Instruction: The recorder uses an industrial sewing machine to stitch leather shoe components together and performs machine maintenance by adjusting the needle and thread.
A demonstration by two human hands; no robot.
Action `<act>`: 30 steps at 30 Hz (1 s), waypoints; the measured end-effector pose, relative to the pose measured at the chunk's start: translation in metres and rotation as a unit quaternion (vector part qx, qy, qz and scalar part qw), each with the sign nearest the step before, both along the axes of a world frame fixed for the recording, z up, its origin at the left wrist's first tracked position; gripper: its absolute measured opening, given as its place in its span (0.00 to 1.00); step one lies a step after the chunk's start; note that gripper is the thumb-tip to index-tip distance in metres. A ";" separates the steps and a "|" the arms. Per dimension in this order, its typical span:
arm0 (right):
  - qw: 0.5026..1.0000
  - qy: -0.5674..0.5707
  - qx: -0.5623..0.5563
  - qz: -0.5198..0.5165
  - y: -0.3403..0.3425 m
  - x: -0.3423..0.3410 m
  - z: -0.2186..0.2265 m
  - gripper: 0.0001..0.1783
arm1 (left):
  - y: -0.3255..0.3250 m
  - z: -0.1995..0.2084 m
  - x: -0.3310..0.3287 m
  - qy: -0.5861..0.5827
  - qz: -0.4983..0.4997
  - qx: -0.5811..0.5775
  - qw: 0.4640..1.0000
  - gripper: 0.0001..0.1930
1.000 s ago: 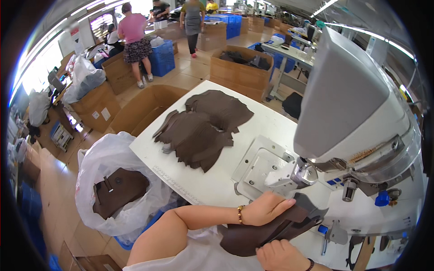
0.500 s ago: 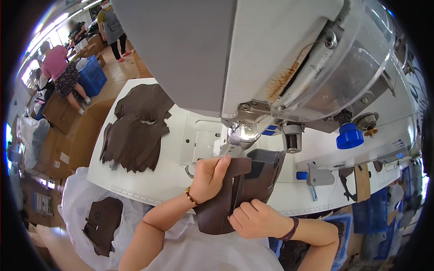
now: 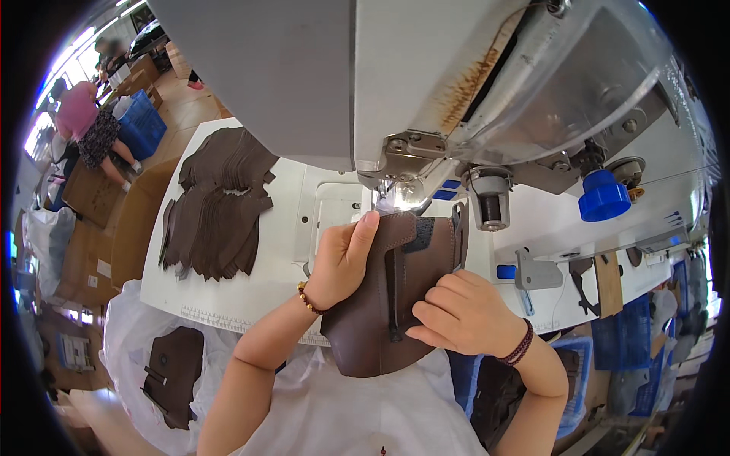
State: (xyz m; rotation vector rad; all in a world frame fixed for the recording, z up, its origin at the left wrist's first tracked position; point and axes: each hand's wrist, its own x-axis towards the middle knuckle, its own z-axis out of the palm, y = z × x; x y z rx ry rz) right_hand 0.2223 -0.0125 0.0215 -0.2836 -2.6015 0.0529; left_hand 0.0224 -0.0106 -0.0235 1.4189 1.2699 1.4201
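Observation:
My left hand [image 3: 338, 262] is closed on the left side of a dark brown leather upper [image 3: 365, 334], its thumb lying along the top edge by a stitched flap. The upper is folded into a curve, with a long narrow slit down its middle and a dark grey lining patch near the top. My right hand [image 3: 468, 315] has its fingers curled against the right side of the upper; the fingertips are partly hidden. Just beyond the upper's top edge is the lit needle area of a sewing machine [image 3: 399, 194].
Stacked brown leather pieces [image 3: 220, 205] lie on the white table [image 3: 281, 281] at left. A white plastic bag [image 3: 125, 334] holds another leather piece below. At right are a grey metal plate [image 3: 538, 272] and blue crates [image 3: 585, 365]. A person in pink [image 3: 78, 110] bends over boxes far left.
The upper has moved up with both hands, and its slit is spread more open. My right hand has shifted right and up along it. The standing person at the back has mostly left the view.

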 end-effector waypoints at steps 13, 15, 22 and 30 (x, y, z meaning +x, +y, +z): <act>0.937 0.172 -0.216 -0.216 0.023 0.008 -0.007 0.37 | -0.015 0.005 0.006 0.021 0.090 0.117 0.989 0.18; 0.937 0.111 -0.188 -0.271 0.025 0.006 -0.012 0.34 | -0.008 0.003 0.010 0.096 0.091 0.081 0.988 0.18; 0.960 0.068 -0.115 -0.246 0.017 -0.013 -0.016 0.24 | 0.002 0.008 0.026 0.136 0.065 0.088 0.985 0.21; 0.947 0.264 -0.033 -0.178 0.056 -0.017 -0.034 0.14 | 0.004 0.017 -0.001 0.082 -0.130 -0.060 0.986 0.22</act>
